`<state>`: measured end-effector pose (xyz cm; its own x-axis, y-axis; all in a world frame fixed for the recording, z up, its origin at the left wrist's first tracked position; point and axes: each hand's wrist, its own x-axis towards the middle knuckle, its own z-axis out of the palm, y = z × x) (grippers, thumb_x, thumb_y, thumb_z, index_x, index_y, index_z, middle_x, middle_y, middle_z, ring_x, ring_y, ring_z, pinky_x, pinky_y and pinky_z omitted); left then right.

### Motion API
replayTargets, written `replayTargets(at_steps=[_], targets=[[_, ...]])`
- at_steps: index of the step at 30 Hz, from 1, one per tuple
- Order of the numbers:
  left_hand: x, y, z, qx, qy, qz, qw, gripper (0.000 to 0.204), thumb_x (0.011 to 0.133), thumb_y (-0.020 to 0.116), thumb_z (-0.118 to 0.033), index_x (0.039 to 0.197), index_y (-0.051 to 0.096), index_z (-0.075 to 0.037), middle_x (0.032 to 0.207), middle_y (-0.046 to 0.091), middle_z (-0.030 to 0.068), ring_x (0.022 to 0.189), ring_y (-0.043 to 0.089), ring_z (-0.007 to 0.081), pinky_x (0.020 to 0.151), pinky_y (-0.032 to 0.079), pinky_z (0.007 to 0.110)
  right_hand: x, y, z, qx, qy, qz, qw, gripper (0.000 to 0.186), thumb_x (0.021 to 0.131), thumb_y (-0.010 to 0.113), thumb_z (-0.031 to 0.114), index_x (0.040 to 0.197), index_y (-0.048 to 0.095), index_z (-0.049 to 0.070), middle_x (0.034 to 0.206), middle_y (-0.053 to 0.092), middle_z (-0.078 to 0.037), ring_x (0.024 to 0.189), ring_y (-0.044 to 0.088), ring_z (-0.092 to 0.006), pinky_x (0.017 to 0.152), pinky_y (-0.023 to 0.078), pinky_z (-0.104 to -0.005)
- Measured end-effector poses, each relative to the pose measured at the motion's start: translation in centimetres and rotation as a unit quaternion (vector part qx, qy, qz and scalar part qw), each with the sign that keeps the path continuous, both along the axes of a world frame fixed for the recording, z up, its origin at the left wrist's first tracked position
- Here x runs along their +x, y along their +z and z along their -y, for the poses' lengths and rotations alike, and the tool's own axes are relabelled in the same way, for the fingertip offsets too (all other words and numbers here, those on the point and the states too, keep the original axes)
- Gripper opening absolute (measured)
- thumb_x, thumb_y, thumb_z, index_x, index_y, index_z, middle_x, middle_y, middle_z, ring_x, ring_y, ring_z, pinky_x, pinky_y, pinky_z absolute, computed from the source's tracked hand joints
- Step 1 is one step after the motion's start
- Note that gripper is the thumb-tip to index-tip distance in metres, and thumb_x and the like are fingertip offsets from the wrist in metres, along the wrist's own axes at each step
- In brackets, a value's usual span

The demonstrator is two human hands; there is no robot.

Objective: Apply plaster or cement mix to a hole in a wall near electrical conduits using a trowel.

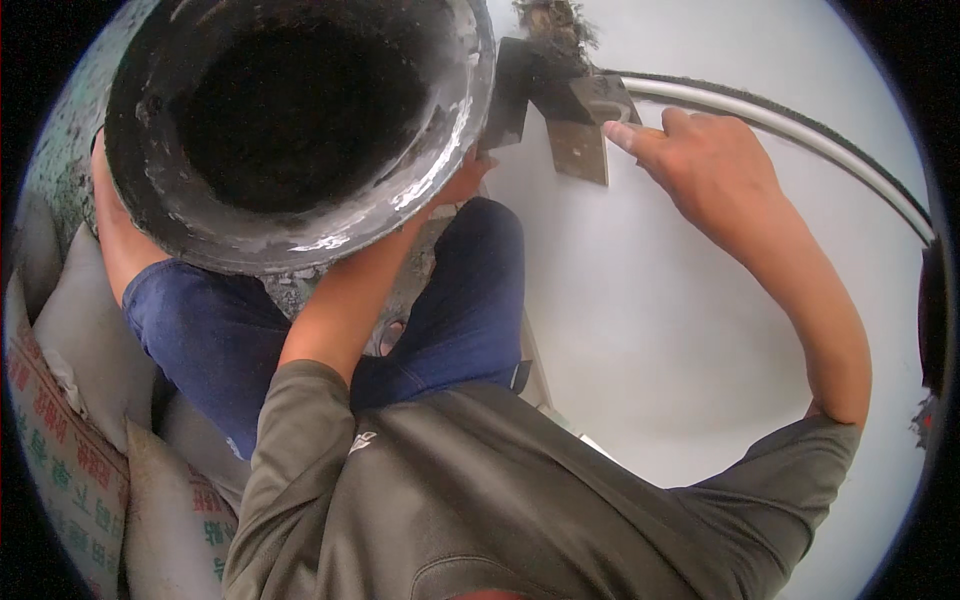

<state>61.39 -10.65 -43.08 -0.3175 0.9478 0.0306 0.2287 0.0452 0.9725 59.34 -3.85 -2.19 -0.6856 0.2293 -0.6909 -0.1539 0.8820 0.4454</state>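
Note:
My right hand (705, 155) grips a flat metal scraper (580, 135) and presses it against the white wall (650, 330), with the index finger stretched along the blade. A dark clump of material (555, 30) sits just above the blade. My left hand (462, 180) is mostly hidden under the rim of a large black bucket (300, 215), which it holds up near the wall. The bucket's rim is smeared with white. A second dark flat blade (507, 95) stands up between the bucket and the scraper. I cannot tell whether my left hand also holds it.
A curved grey pipe (800, 125) runs across the wall at the upper right. Filled sacks (80, 340) are stacked at the lower left. My knees in blue jeans (470, 300) are bent below the bucket, over rough grey ground (400, 290).

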Motion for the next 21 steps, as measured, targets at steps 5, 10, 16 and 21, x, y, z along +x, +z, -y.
replayTargets(at_steps=[5,10,16,21], targets=[[-0.3,0.8,0.3,-0.052,-0.005,-0.037,0.998,0.058,0.092,0.063,-0.031,0.135,0.042,0.002,0.117,0.062,0.0303,0.115,0.059,0.0418,0.1,0.043,0.047,0.5,-0.1,-0.4,0.0,0.015,-0.004,1.0,0.036,0.089,0.056,0.006,0.121,0.067,0.018,0.077,0.063,-0.012,0.074,0.066,-0.0278,0.062,0.052,-0.0388],[-0.5,1.0,-0.1,-0.057,-0.004,-0.031,0.998,0.06,0.092,0.062,-0.032,0.135,0.042,0.003,0.118,0.061,0.0308,0.115,0.058,0.0428,0.102,0.041,0.047,0.5,-0.1,-0.5,-0.009,0.009,-0.006,1.0,0.035,0.088,0.057,0.007,0.121,0.067,0.017,0.078,0.062,-0.012,0.073,0.065,-0.0277,0.062,0.051,-0.039],[-0.4,1.3,-0.2,-0.055,-0.039,-0.001,0.998,0.063,0.094,0.061,-0.034,0.136,0.039,0.007,0.123,0.057,0.0327,0.119,0.056,0.0411,0.105,0.038,0.045,0.6,-0.2,1.0,0.072,-0.05,-0.023,0.996,0.041,0.087,0.057,0.005,0.125,0.063,0.018,0.079,0.063,-0.012,0.074,0.066,-0.0281,0.062,0.052,-0.0407],[-0.1,0.4,0.5,-0.01,-0.013,0.0,1.0,0.061,0.094,0.061,-0.032,0.136,0.039,0.007,0.122,0.058,0.0321,0.118,0.058,0.0386,0.103,0.04,0.044,0.0,0.9,1.5,0.102,-0.085,-0.013,0.991,0.048,0.087,0.058,0.004,0.131,0.06,0.023,0.08,0.064,-0.012,0.073,0.067,-0.0296,0.064,0.054,-0.0412]])
